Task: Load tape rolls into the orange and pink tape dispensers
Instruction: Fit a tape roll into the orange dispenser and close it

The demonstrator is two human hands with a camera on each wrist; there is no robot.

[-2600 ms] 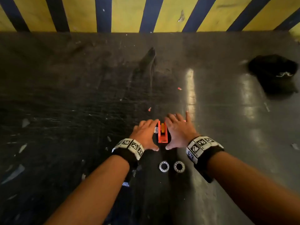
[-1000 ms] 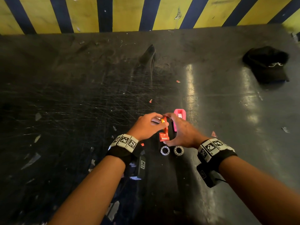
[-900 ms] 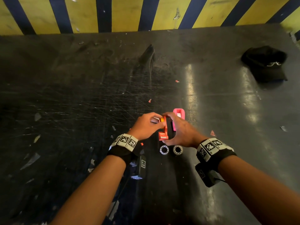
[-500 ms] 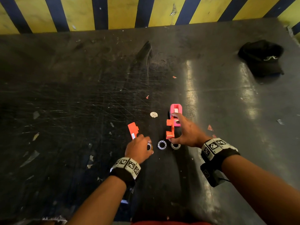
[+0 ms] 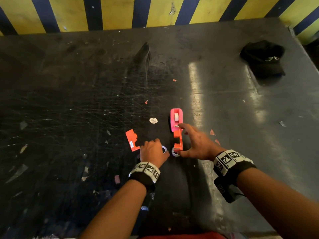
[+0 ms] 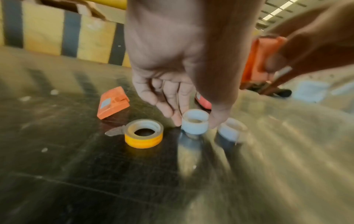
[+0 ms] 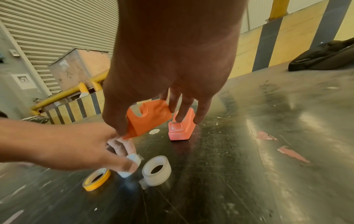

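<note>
Left hand [image 6: 172,63] pinched a small white plastic tape roll [image 6: 195,121]; right hand [image 7: 162,63] gripped the orange plastic dispenser half [image 7: 149,119].

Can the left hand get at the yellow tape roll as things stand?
Probably yes. The yellow tape roll lies bare on the table beside the left hand, nothing over it, but that hand already pinches a white tape roll and must drop it first.

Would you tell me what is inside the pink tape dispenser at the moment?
A white tape roll sits in the open top of the pink dispenser. The pink walls hide how it is seated.
</note>
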